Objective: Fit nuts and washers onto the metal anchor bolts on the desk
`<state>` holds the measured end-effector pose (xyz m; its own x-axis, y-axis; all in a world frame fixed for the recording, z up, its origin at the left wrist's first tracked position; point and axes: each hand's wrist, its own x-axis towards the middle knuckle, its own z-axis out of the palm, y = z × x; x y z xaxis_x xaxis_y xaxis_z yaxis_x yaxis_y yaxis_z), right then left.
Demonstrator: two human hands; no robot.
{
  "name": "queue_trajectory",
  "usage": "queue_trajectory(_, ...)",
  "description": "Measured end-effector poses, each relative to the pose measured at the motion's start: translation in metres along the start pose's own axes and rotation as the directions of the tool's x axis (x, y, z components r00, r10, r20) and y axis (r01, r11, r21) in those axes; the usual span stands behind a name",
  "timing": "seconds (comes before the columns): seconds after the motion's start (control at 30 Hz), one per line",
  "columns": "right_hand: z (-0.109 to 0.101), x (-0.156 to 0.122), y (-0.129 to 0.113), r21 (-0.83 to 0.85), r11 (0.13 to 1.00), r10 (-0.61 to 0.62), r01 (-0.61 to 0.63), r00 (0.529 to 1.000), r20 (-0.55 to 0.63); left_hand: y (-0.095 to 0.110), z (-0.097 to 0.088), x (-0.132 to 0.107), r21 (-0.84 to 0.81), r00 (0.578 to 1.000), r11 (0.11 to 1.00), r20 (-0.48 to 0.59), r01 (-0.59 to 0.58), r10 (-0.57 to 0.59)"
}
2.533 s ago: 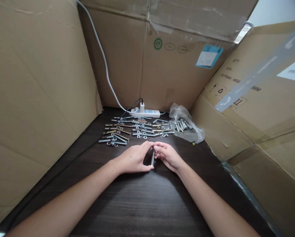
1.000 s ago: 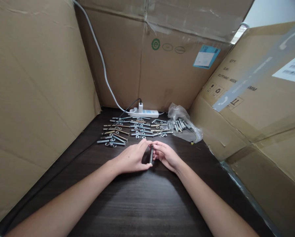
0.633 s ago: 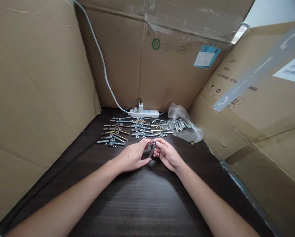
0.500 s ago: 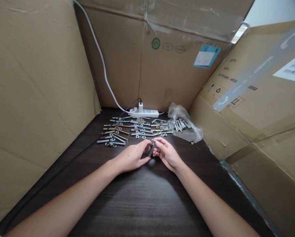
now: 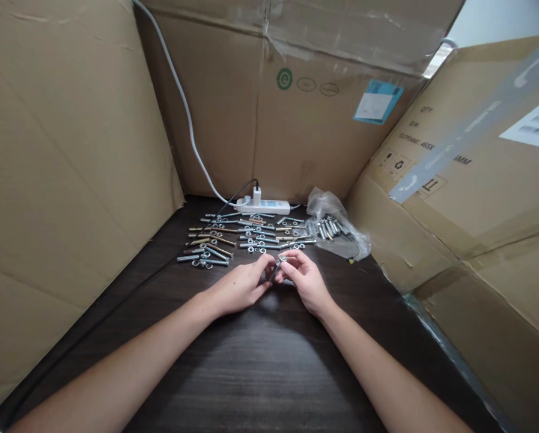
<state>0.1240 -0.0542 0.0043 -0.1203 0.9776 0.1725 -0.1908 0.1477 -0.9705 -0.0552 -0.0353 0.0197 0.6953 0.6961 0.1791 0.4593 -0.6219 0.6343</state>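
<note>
One left hand (image 5: pixel 240 286) and one right hand (image 5: pixel 309 285), close together, both pinch a tilted metal bolt (image 5: pixel 274 271) over the bench (image 5: pixel 269 373), mid-width. Farther: loose bolts (image 5: pixel 214 262) and washers (image 5: pixel 263 251) in rows; clear plastic bag (image 5: pixel 325 203) toward right edge; white power strip (image 5: pixel 276 208) along far edge.

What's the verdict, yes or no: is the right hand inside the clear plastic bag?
No, the right hand grips a small metal fastener beside the left hand, apart from the clear plastic bag.

A white power strip (image 5: pixel 271 208) lies before a cardboard wall (image 5: pixel 305 144) bearing a blue-and-white label (image 5: pixel 377 103).
</note>
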Motion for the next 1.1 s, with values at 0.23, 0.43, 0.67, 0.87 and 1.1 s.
queue_trajectory(0.23,0.000,-0.001,-0.001,-0.028,0.999,-0.024,0.024,1.000,-0.007,-0.004,0.003,-0.001,-0.004,1.000,1.000,-0.013,0.000,0.000)
queue_trajectory(0.43,0.002,0.000,0.006,-0.066,0.998,0.003,-0.004,1.000,-0.009,0.004,-0.001,0.000,-0.011,1.000,1.000,0.004,-0.006,0.006)
queue_trajectory(0.67,0.002,0.001,0.008,-0.029,0.998,0.050,-0.050,0.999,-0.014,0.009,-0.004,-0.001,-0.028,0.998,1.000,0.069,0.003,-0.001)
queue_trajectory(0.87,-0.001,0.002,0.009,0.002,0.992,0.128,-0.128,0.992,0.000,0.008,-0.004,-0.002,-0.012,0.994,1.000,0.109,0.010,-0.009)
queue_trajectory(1.1,-0.001,0.002,0.009,-0.051,0.991,0.125,-0.124,0.992,0.017,0.007,-0.003,-0.003,0.000,0.996,1.000,0.087,-0.031,0.031)
